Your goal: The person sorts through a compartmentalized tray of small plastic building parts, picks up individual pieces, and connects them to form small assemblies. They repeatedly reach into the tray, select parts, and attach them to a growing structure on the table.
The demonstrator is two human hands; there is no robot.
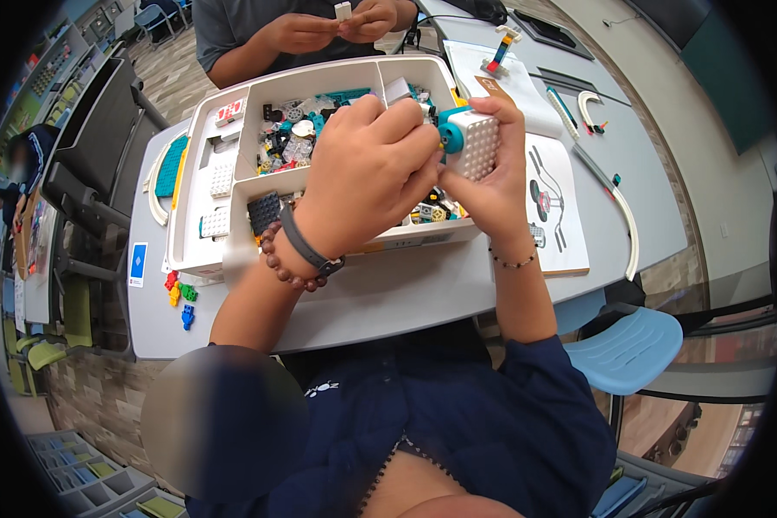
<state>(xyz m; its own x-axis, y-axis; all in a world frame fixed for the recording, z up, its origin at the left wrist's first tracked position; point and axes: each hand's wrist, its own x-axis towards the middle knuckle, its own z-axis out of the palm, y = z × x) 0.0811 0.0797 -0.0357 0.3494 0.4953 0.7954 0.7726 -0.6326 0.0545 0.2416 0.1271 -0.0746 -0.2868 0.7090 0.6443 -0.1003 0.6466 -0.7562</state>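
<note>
Hanging over the white bin (198,173), a bumpy, boxy block (477,151) is gripped by the right hand (499,181); near its round teal part (451,136), the left hand (371,168) is curled, its hold hidden.

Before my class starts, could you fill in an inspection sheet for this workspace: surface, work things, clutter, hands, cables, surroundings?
Surface: grey table, partly covered.
Work things: white studded block with teal part, held up over the storage tray of mixed pieces.
Clutter: small coloured pieces at left; open booklet and curved white piece at right.
Hands: right hand grips the block; left hand is at its teal side, fingertip contact unclear.
Cables: thin dark cable at the far side.
Surroundings: person opposite; blue chair at right.
</note>
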